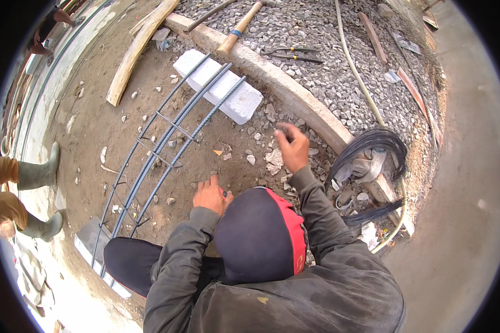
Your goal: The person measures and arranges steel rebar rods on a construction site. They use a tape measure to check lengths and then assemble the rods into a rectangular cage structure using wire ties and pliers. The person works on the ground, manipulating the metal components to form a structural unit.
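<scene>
My left hand is low over the dirt with its fingers bent. A small red and dark piece shows by its thumb, too hidden to name. Farther forward and to the right, my right hand pinches something dark and small that I cannot make out. To the left of both hands lies a rebar cage of long steel bars joined by thin cross ties. Its far end rests on a white block, and its near end passes beside my left knee. Neither hand touches the bars.
A concrete kerb borders gravel, where a hammer and black-handled pincers lie. Black wire coils and a pale hose are at right. A plank and another person's boots are at left.
</scene>
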Available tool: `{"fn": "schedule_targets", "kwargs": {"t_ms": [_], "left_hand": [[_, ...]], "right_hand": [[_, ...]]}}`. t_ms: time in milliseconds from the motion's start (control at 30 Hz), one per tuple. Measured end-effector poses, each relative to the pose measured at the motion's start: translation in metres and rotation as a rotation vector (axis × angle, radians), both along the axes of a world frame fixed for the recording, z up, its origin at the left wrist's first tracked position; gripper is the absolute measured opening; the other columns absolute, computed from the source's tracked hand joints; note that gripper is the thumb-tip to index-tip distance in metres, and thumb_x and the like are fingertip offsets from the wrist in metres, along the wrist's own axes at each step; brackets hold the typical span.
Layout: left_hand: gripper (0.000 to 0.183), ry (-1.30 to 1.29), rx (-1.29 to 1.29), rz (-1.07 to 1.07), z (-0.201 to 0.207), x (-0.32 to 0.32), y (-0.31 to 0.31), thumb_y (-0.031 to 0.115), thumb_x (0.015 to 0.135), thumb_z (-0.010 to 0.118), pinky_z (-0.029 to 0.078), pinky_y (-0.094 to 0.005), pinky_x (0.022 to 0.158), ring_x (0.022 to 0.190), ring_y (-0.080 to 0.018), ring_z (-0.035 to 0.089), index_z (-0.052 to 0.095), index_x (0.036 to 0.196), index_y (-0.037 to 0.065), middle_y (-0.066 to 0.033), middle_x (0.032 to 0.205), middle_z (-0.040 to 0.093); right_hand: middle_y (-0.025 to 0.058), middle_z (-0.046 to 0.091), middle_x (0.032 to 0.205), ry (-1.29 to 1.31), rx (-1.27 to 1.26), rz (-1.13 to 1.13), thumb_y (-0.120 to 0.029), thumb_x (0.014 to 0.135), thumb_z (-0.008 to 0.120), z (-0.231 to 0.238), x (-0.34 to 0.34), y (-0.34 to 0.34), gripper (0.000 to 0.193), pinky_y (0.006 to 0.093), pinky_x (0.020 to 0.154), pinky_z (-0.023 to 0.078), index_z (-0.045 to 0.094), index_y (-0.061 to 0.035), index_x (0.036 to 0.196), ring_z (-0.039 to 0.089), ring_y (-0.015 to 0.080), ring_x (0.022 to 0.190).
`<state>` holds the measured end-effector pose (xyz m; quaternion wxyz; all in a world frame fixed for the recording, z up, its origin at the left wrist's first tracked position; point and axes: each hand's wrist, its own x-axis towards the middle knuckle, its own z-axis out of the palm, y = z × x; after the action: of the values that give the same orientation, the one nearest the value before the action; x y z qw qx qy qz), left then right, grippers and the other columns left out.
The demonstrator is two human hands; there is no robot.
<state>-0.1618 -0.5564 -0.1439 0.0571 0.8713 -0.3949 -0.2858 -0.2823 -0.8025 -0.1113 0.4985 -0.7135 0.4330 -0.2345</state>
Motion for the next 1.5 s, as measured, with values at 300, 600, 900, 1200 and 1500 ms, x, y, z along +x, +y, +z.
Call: {"fn": "schedule_targets", "kwargs": {"t_ms": [300,600,900,1200,1500], "left_hand": [[0.064,-0.046,-0.052,0.056,-0.037,-0.039,-0.016,0.037,0.083,0.074,0.051,-0.0459,0.09,0.118,-0.0352,0.05,0.05,0.132,0.005,-0.0161,0.118,0.055],[0.043,0.182,-0.326,0.168,0.07,0.013,-0.051,0.033,0.088,0.069,0.053,-0.045,0.079,0.094,-0.0351,0.066,0.06,0.119,0.006,-0.0149,0.096,0.067],[0.032,0.012,-0.458,0.11,0.125,0.027,-0.096,0.027,0.093,0.061,0.053,-0.0464,0.078,0.094,-0.0356,0.066,0.06,0.119,0.008,-0.0144,0.099,0.067],[0.038,0.658,-1.099,0.451,0.116,0.021,-0.088,0.03,0.104,0.049,0.054,-0.034,0.074,0.089,-0.0213,0.065,0.056,0.132,0.005,-0.0095,0.109,0.063],[0.026,0.582,-1.294,0.62,0.141,0.046,-0.061,0.023,0.103,0.051,0.05,-0.0275,0.064,0.066,-0.0141,0.06,0.068,0.108,0.003,-0.0034,0.083,0.066]], "right_hand": [[0.0041,0.062,0.123,0.752,-1.078,0.186,-0.016,0.088,0.066,0.015,0.075,-0.251,0.03,0.0419,0.095,0.048,0.071,-0.0221,0.118,0.055,0.0244,0.119],[0.0099,0.068,0.077,0.553,-0.896,0.629,-0.015,0.091,0.063,0.038,0.067,-0.268,0.015,0.0398,0.063,0.051,0.072,-0.0072,0.101,0.063,0.0269,0.063],[0.0004,0.061,0.07,0.297,-0.578,0.288,-0.014,0.097,0.061,0.043,0.041,-0.298,0.017,0.0242,0.047,0.04,0.074,-0.0028,0.1,0.051,0.0066,0.053],[0.0054,0.065,0.081,-0.309,0.151,0.282,-0.011,0.099,0.06,0.097,0.006,-0.107,0.018,0.0252,0.057,0.049,0.068,0.003,0.107,0.057,0.0116,0.062],[0.0147,0.066,0.112,-0.181,0.561,0.569,-0.02,0.103,0.056,0.063,-0.001,0.049,0.027,0.0374,0.094,0.051,0.061,0.0023,0.117,0.065,0.0232,0.105]]}}
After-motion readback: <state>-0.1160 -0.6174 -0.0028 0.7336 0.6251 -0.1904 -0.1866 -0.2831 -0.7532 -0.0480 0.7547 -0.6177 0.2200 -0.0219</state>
